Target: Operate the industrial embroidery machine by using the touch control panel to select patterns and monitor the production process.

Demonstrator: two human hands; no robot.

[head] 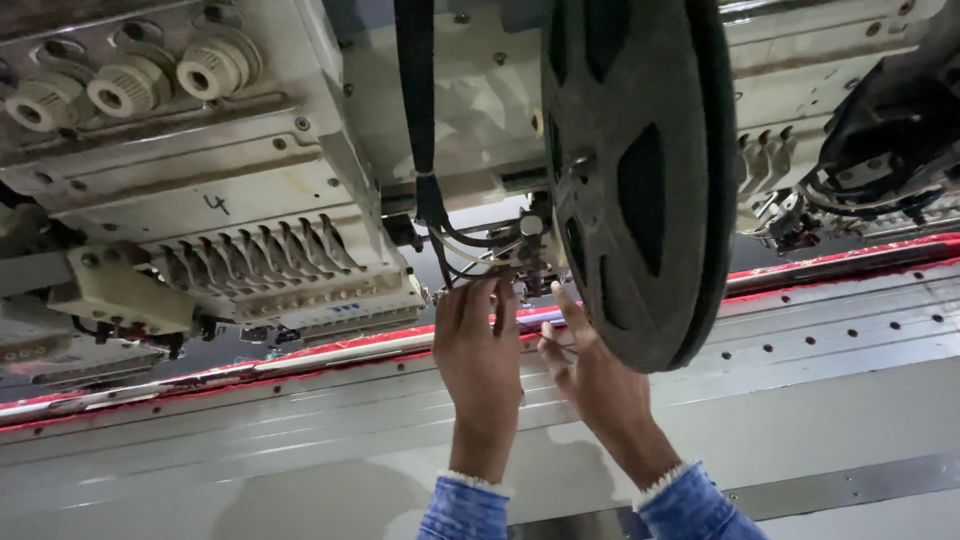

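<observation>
Both hands — left hand (478,345), right hand (590,375) — pinch at the needle mechanism (520,262) beside the dark reel (640,170).

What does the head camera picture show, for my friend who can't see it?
Two hands, left hand and right hand, reach up to small metal parts under a big cream embroidery machine. A large dark reel hangs beside the right hand, and red fabric runs below.
</observation>
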